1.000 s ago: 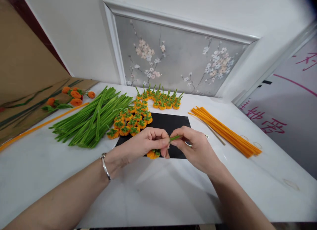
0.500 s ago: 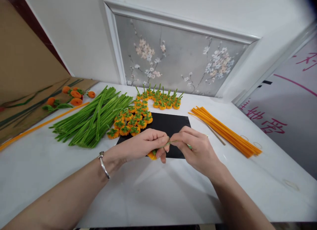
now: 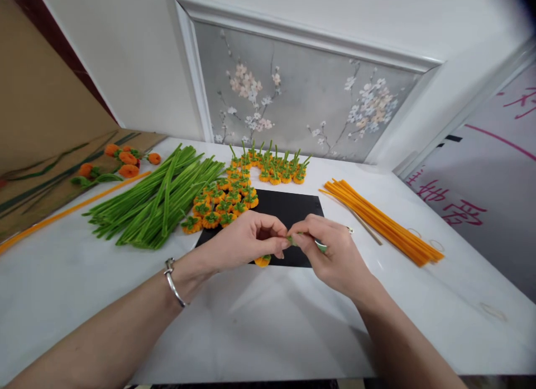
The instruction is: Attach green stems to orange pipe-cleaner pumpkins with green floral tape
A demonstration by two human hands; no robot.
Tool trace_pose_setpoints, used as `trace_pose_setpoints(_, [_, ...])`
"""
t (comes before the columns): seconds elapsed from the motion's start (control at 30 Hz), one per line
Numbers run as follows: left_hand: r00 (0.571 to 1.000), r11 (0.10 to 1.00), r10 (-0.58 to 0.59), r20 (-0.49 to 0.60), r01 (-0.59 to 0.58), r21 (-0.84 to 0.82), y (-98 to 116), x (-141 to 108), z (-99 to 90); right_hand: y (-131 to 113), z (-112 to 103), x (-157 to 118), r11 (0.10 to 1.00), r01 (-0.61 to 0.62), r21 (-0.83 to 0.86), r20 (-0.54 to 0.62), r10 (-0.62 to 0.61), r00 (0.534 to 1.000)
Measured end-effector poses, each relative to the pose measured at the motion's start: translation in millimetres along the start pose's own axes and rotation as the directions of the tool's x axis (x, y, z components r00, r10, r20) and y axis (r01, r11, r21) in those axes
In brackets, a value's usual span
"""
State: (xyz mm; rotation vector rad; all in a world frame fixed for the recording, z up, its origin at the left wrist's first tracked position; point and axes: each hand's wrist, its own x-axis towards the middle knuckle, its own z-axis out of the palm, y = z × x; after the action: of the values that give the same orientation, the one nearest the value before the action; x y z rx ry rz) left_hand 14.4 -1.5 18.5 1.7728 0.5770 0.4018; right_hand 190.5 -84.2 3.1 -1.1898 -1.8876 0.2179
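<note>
Above the black mat (image 3: pixel 288 207), my left hand (image 3: pixel 251 239) and my right hand (image 3: pixel 330 246) meet fingertip to fingertip. Between them they pinch a small green piece (image 3: pixel 290 240), mostly hidden by the fingers. A green-edged tool or strip (image 3: pixel 321 246) shows under my right hand, partly covered. Just below my left fingers an orange pumpkin-like piece (image 3: pixel 263 260) with a green top lies at the mat's front edge. Several similar orange pieces with green tops (image 3: pixel 226 202) sit on and beside the mat's left part.
Green fuzzy stems (image 3: pixel 157 202) lie heaped at the left, orange stems (image 3: pixel 381 221) at the right. Orange flowers (image 3: pixel 128 164) rest on brown board at the back left. More orange pieces with upright green stalks (image 3: pixel 285 170) stand near the framed panel (image 3: pixel 301 93).
My left fingers have curled into a rounder pinch and moved slightly up. The thin green strand stretched between my hands now shows as a short piece at the fingertips. More of the lower orange piece is visible.
</note>
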Motion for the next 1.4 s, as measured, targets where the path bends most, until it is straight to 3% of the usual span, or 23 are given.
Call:
trace_pose_setpoints(0.23, [0.997,0.986,-0.055,0.046,0.062,-0.153,-1.4,-1.9,-0.3,-1.0,-1.7,0.7,1.000,-0.001,-0.029,-0.040,0.000,0.999])
trace_pose_setpoints(0.4, [0.997,0.994,-0.046,0.069,0.053,-0.094,2.3,-2.7,-2.3,-1.9,-1.0,0.4,0.998,0.001,-0.064,-0.048,-0.004,0.999])
trace_pose_setpoints(0.53, [0.998,0.991,-0.061,-0.003,0.060,-0.119,-1.0,-0.2,1.1,-2.7,0.7,1.2,0.998,-0.001,-0.061,-0.019,0.000,1.000])
trace_pose_setpoints(0.67, [0.998,0.982,-0.066,-0.022,0.061,-0.179,-6.4,1.0,3.6,-0.6,2.2,1.5,0.995,-0.099,0.017,0.007,0.099,0.995])
trace_pose_setpoints(0.87, [0.994,0.975,-0.072,-0.077,0.054,-0.213,-6.4,-0.4,2.9,2.9,3.2,-0.6,0.987,-0.142,0.075,-0.039,0.145,0.989])
trace_pose_setpoints(1.03, [0.994,0.968,-0.021,-0.105,-0.006,-0.251,-5.7,1.4,6.0,3.0,3.8,-0.1,0.977,-0.174,0.125,-0.014,0.178,0.984])
trace_pose_setpoints(1.2, [0.996,0.977,-0.014,-0.084,-0.004,-0.212,-6.7,1.9,7.3,3.9,2.8,1.2,0.967,-0.229,0.116,0.023,0.228,0.973])
trace_pose_setpoints(1.4, [0.995,0.996,-0.021,-0.102,0.012,-0.092,-3.8,1.9,8.4,4.9,2.4,0.8,0.980,-0.195,0.040,0.042,0.193,0.980])
